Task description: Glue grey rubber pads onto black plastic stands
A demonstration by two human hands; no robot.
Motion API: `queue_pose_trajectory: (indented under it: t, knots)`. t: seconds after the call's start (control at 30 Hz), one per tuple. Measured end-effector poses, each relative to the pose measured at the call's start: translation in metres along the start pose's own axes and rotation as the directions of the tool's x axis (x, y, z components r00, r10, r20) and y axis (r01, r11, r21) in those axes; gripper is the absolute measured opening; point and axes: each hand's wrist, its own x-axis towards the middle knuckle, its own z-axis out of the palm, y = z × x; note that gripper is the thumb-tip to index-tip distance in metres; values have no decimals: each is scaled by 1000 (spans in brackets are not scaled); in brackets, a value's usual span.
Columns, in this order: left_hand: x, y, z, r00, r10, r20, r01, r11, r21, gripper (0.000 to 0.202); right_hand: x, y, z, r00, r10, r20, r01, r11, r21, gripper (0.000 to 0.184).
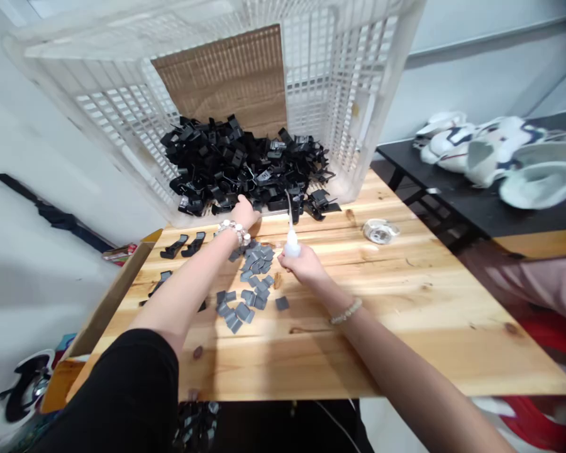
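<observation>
My right hand (pixel 304 264) is closed around a small white squeeze bottle (pixel 292 244) with a long thin nozzle pointing up and away. My left hand (pixel 245 215) reaches to the front edge of the crate, touching or close to the heap of black plastic parts (pixel 236 163); its fingertips are partly hidden, and whether they grip a part does not show. Between my arms lie loose grey flat pieces (pixel 257 258), with one lone grey square (pixel 282 303) nearer my right forearm. Left of my left arm, black plastic parts (pixel 173 246) are set apart on the wooden table (pixel 382 327).
A white plastic crate (pixel 365 119) lies on its side, open toward me, with cardboard (pixel 226 75) inside. A roll of clear tape (pixel 380 231) sits on the right. Beyond stands a black table (pixel 481 207) bearing white helmet-like shells (pixel 540 185). Someone's pink sleeve (pixel 547 283) shows at right.
</observation>
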Motion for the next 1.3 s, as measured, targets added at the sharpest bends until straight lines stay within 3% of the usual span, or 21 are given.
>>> queue_pose_trajectory:
  t: [0.17, 0.27, 0.4, 0.47, 0.57, 0.67, 0.8, 0.9, 1.07, 1.3]
  knots:
    - [-27, -13, -21, 997, 66, 47, -58, 985, -160, 25, 0, 4, 5, 997, -71, -24, 70, 995, -66, 18]
    - [-60, -23, -36, 993, 106, 61, -80, 940, -332, 26, 1, 4, 11, 992, -120, -25, 117, 989, -94, 21]
    - [-116, -34, -52, 985, 117, 127, -23, 816, -577, 32, -1, 1, 21, 987, -163, -5, 161, 980, -116, 18]
    - [-141, -36, -57, 977, 114, 178, 39, 731, -681, 33, -3, 0, 24, 986, -166, -11, 164, 981, -101, 13]
    - [-167, -36, -59, 938, 62, 342, 261, 526, -810, 26, -8, -3, 25, 988, -147, -41, 146, 989, -21, 15]
    - [-179, -37, -55, 888, 48, 457, 404, 392, -826, 14, -15, -10, 22, 996, -90, -13, 91, 989, 119, 25]
    - [-182, -44, -41, 873, 33, 486, 460, 272, -845, 19, -28, -23, 17, 998, -41, 38, 30, 967, 252, 26]
    - [-184, -49, -35, 841, 97, 533, 496, 257, -829, 21, -35, -28, 14, 997, -40, 61, 23, 965, 260, 22]
    - [-187, -49, -40, 845, 202, 496, 410, 352, -841, 17, -39, -29, 12, 994, -67, 82, 42, 961, 273, 27]
    - [-182, -50, -42, 927, 171, 335, 249, 388, -887, 18, -45, -32, 14, 995, 61, 77, -80, 957, 280, 18]
